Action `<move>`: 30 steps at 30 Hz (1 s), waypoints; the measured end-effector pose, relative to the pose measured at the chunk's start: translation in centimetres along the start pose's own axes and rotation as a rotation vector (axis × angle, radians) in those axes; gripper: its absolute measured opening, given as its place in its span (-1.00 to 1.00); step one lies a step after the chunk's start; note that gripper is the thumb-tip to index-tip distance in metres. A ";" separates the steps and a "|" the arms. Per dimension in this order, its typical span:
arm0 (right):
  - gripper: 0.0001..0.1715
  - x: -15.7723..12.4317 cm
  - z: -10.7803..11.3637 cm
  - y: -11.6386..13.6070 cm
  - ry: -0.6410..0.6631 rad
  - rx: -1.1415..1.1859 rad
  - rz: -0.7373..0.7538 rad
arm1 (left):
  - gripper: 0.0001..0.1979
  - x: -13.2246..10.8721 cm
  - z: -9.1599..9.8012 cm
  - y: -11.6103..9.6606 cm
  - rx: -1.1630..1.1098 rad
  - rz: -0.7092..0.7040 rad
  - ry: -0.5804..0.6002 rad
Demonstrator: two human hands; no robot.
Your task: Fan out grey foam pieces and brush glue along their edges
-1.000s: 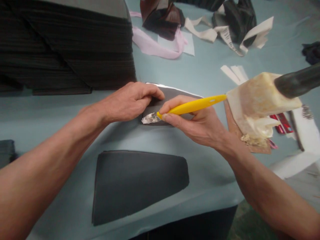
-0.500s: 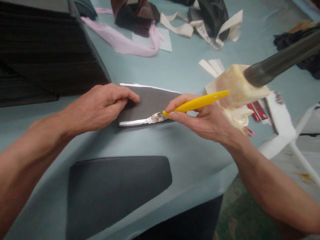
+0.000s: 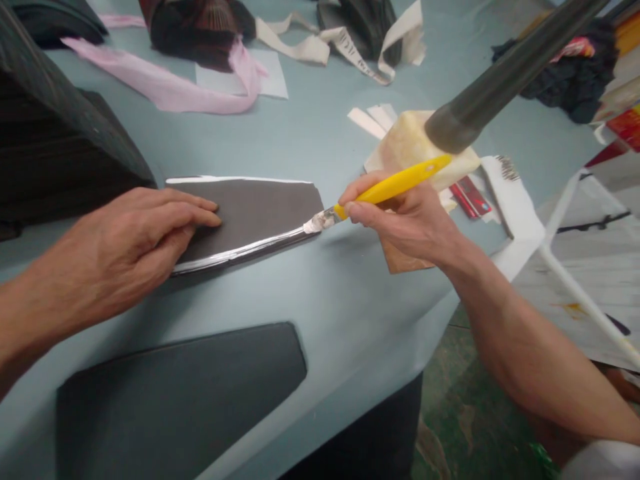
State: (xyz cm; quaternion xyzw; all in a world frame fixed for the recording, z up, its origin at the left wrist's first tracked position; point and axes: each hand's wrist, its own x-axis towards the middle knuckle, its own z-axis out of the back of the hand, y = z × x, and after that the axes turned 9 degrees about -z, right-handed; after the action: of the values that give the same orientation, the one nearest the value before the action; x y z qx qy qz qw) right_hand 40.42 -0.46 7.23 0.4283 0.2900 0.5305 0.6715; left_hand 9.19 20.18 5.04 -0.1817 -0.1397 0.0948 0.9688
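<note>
My right hand [image 3: 410,217] grips a yellow-handled brush [image 3: 395,187]. Its bristles, smeared with white, touch the near edge of a dark grey panel [image 3: 260,207] by the narrow right end. A white, glue-like stripe runs along that near edge, and another lines the far edge. My left hand [image 3: 145,233] rests on the panel's left part with fingers stretched out, holding nothing. Closer to me lies a second dark panel [image 3: 190,393], with no white stripe visible on it.
A tall stack of dark sheets [image 3: 60,153] stands at the left. Beyond the right hand is a whitish-yellow container [image 3: 400,143] with a dark tube [image 3: 500,83] over it. Pink cloth [image 3: 165,83] and pale strips [image 3: 300,47] lie at the back. The table edge slopes away at lower right.
The brush has travelled right along the near edge to the narrow end, lengthening the white stripe behind it. My left hand's fingers lie flatter on the panel. The whole view has shifted.
</note>
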 end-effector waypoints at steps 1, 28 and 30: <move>-0.53 0.0 0.1 -0.2 -0.028 0.002 -0.009 | -0.60 -0.1 0.0 0.0 0.004 -0.003 -0.004; -0.62 -7.5 -4.7 1.3 -0.513 0.098 -0.123 | -0.39 1.0 1.8 0.1 -0.016 -0.042 0.242; -0.61 -7.8 -5.1 1.2 -0.519 0.128 -0.130 | -0.42 1.3 2.3 0.2 -0.035 -0.045 0.251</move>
State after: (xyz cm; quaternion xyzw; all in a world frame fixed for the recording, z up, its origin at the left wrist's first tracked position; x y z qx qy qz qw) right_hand 33.47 -6.50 5.43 0.5720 0.1684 0.3393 0.7276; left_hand 9.72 21.38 7.34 -0.2059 -0.0230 0.0470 0.9772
